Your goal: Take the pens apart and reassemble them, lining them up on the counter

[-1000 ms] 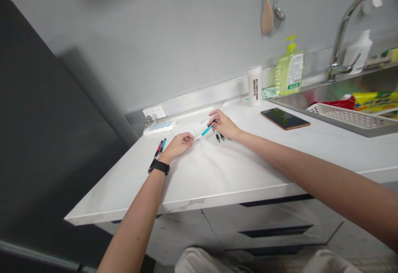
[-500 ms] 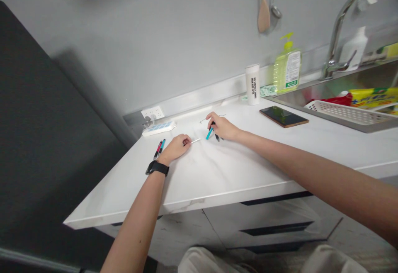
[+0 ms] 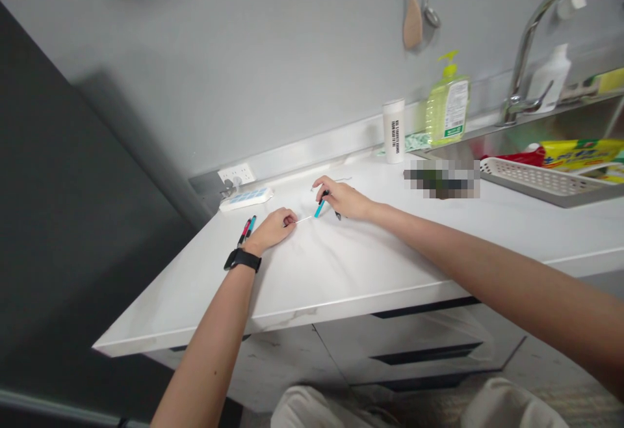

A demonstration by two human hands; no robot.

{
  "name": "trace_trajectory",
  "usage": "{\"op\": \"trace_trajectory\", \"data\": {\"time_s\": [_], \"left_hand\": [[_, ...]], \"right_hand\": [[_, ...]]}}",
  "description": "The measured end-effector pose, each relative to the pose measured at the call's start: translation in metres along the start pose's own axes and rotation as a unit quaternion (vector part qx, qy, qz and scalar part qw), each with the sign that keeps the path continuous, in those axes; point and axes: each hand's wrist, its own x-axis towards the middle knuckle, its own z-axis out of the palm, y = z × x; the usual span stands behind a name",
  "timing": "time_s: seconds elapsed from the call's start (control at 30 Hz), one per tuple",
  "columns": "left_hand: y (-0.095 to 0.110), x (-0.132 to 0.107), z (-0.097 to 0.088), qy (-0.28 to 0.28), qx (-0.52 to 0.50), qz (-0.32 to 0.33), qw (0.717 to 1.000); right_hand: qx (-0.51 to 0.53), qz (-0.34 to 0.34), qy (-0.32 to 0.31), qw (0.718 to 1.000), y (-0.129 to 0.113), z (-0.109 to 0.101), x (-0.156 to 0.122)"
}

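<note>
My left hand (image 3: 271, 227), with a black watch at the wrist, rests on the white counter (image 3: 341, 265) and pinches a thin white pen refill (image 3: 303, 220). My right hand (image 3: 341, 198) is closed on a teal pen barrel (image 3: 319, 208), whose tip points down toward the refill's end. Small dark pen parts (image 3: 337, 216) lie under my right hand. A red pen and a teal pen (image 3: 246, 230) lie side by side just left of my left hand.
A white power strip (image 3: 246, 198) lies by the wall socket. At the back stand a white cup (image 3: 393, 131) and a green soap bottle (image 3: 447, 110). To the right are a blurred flat object (image 3: 441, 179), a sink with a white basket (image 3: 536, 179), and a tap (image 3: 524, 57).
The teal barrel and the white refill, joined a second ago, have come apart. My right hand has tipped the barrel more upright. Both hands have stayed in place.
</note>
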Motion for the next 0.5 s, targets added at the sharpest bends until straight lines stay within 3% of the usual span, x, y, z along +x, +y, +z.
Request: {"op": "trace_trajectory", "data": {"time_s": [0.17, 0.27, 0.4, 0.5], "left_hand": [[-0.004, 0.001, 0.001, -0.002, -0.006, -0.002, 1.000], [-0.003, 0.002, -0.001, 0.025, -0.014, -0.003, 1.000], [0.013, 0.001, -0.003, 0.093, -0.044, 0.004, 0.995], [0.026, 0.001, -0.002, 0.116, -0.077, 0.018, 0.990]], "right_hand": [[0.020, 0.014, -0.042, 0.999, 0.007, 0.006, -0.003], [0.007, 0.016, -0.066, 0.998, 0.006, 0.008, -0.005], [-0.018, 0.008, -0.095, 0.995, -0.006, 0.012, -0.005], [-0.027, 0.028, -0.062, 0.997, -0.015, 0.019, -0.003]]}}
